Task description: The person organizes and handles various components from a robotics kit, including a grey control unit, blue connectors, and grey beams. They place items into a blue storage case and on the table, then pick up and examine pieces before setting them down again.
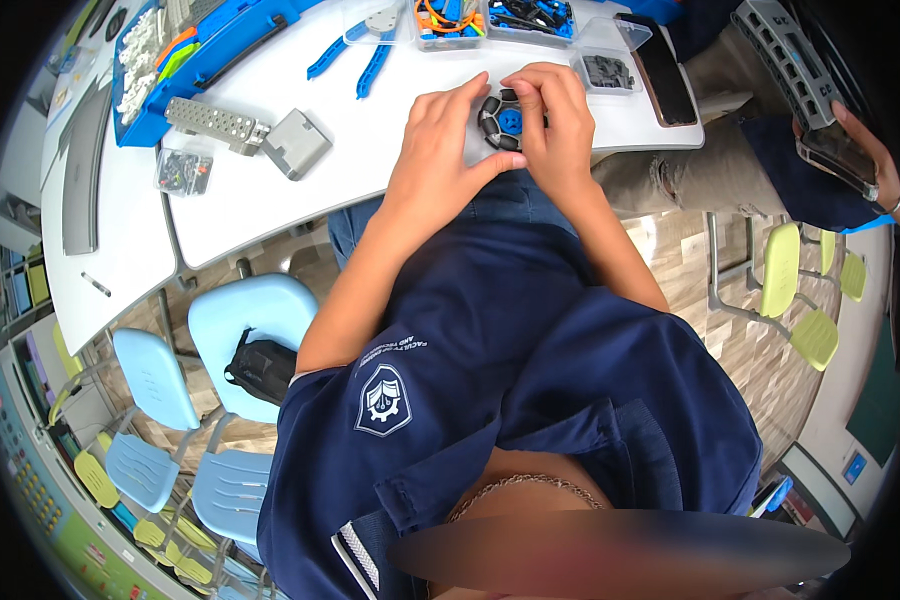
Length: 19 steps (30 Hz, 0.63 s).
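Between my two hands, just above the table's near edge, is a roller wheel with black rollers around its rim and a blue hub (510,122). My left hand (438,150) is curved around its left side, with fingertips at the upper rim and the thumb under the lower rim. Gripping it from the right, my right hand (558,125) has its fingers bent over the top and right edge. Part of the wheel is hidden behind the right fingers. Left of my hands lie a grey plastic block (297,145) and a grey perforated beam (215,125).
Blue-handled pliers (373,70) lie beyond my left hand. Clear boxes of blue and orange parts (450,22), black pieces (530,18) and dark grey pieces (608,72) stand farther back, near a phone (658,82). At right, another person's hand (870,155) holds a device.
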Tool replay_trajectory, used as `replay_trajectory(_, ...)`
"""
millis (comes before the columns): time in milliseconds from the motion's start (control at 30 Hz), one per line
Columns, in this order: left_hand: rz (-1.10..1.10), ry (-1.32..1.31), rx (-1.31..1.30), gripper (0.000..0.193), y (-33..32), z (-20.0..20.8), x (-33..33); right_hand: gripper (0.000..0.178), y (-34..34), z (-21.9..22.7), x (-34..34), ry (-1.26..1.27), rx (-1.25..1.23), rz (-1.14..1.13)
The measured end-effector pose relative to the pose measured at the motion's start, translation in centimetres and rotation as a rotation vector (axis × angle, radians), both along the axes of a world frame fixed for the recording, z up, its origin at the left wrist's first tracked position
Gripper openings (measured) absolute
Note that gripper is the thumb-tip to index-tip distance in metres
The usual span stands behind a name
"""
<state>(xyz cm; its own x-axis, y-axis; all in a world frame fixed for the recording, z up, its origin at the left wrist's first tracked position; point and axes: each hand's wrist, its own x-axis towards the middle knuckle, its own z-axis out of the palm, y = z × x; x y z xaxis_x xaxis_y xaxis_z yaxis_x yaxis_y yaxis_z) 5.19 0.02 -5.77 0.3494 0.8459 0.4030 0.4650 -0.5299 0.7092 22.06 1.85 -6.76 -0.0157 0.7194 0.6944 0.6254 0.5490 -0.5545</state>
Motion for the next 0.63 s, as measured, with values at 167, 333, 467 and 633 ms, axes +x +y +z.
replay_trajectory(167, -0.089, 0.093, 0.057, 0.077, 1.4, 0.1, 0.5, 0.016, -0.1, 0.0, 0.9, 0.228, -0.232, 0.048)
replay_trajectory(333, -0.028, -0.217, -0.192, 0.058, 1.6, 0.6, 0.4, 0.023, -0.4, 1.6, 3.2, 0.521, -0.488, 0.345)
replay_trajectory(467, -0.211, -0.930, -0.810, 0.050, 1.8, 1.9, -0.9, 0.029, -0.1, 3.1, 2.6, 0.447, -0.447, 0.499)
replay_trajectory(633, -0.163, -0.953, -0.907, 0.058, 1.8, 3.0, -1.3, 0.043, 0.5, 3.7, 0.4, 0.549, -0.561, 0.546)
